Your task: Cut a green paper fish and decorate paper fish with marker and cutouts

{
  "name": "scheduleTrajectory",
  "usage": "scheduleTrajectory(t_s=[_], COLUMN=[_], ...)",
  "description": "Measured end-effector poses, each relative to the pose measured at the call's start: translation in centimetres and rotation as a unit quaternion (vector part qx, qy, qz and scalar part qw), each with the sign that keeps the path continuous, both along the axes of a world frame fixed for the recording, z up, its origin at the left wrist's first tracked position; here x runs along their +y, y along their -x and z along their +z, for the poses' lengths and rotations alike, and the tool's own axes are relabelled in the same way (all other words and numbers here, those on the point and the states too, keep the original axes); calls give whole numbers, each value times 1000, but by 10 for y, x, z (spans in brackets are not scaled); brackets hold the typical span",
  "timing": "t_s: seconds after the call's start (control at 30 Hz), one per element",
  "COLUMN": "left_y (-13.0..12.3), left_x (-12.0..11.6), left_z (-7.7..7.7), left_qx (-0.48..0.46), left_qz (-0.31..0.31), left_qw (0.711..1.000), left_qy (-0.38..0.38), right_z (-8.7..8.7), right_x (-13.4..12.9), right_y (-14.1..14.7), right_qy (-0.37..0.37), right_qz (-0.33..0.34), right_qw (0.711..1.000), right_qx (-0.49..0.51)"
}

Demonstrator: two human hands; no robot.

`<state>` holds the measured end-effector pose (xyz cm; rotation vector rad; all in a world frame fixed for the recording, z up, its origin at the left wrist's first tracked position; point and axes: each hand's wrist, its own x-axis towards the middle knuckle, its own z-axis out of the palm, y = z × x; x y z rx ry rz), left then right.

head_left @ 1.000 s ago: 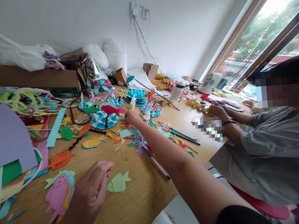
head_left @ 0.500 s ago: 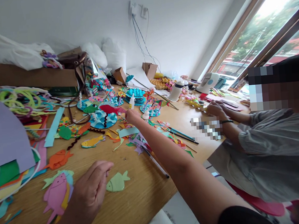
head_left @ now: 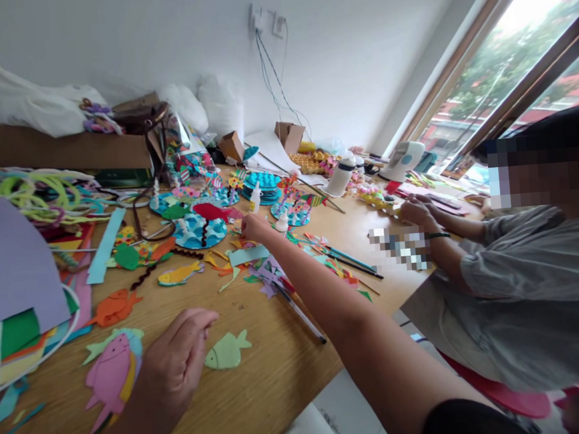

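Observation:
My left hand [head_left: 177, 356] rests near the table's front with its fingers curled closed, and nothing shows in it. Just right of it lies a light green paper fish [head_left: 228, 350]; a pink paper fish [head_left: 108, 371] lies on others at its left, partly behind my wrist. My right arm stretches across the table. My right hand [head_left: 253, 226] is closed beside a blue wavy-patterned disc [head_left: 185, 237] that bears a red paper fish [head_left: 207, 212]. Whatever its fingers hold is hidden. Close by stand a small white glue bottle [head_left: 254, 198] and another white bottle [head_left: 282, 223].
Paper scraps [head_left: 268, 272], a pen [head_left: 302, 316] and dark-handled brushes [head_left: 356, 263] lie under and beside my right arm. Coloured sheets [head_left: 10, 272] are piled at left. A person in a grey shirt [head_left: 535, 278] works at the right.
My right hand has shifted very slightly left and down. My left hand keeps its closed pose almost in place.

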<state>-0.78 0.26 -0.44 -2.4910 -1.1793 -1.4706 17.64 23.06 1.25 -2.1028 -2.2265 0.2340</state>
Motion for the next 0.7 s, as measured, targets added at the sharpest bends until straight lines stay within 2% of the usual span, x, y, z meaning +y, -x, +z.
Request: scheduleTrajectory(t_s=[0.3, 0.47, 0.7], left_y=[4, 3, 2], left_x=[4, 4, 4], left_z=[-6, -7, -4], left_qx=[-2, -15, -53], left_qz=[-6, -6, 2], left_qw=[1000, 999, 997], left_qy=[24, 28, 55], right_z=[0, -1, -3], right_x=[4, 3, 2], right_y=[-9, -10, -8], right_qy=[-10, 9, 11], right_qz=[-4, -5, -46], right_qw=[998, 994, 975], right_qx=[63, 113, 215])
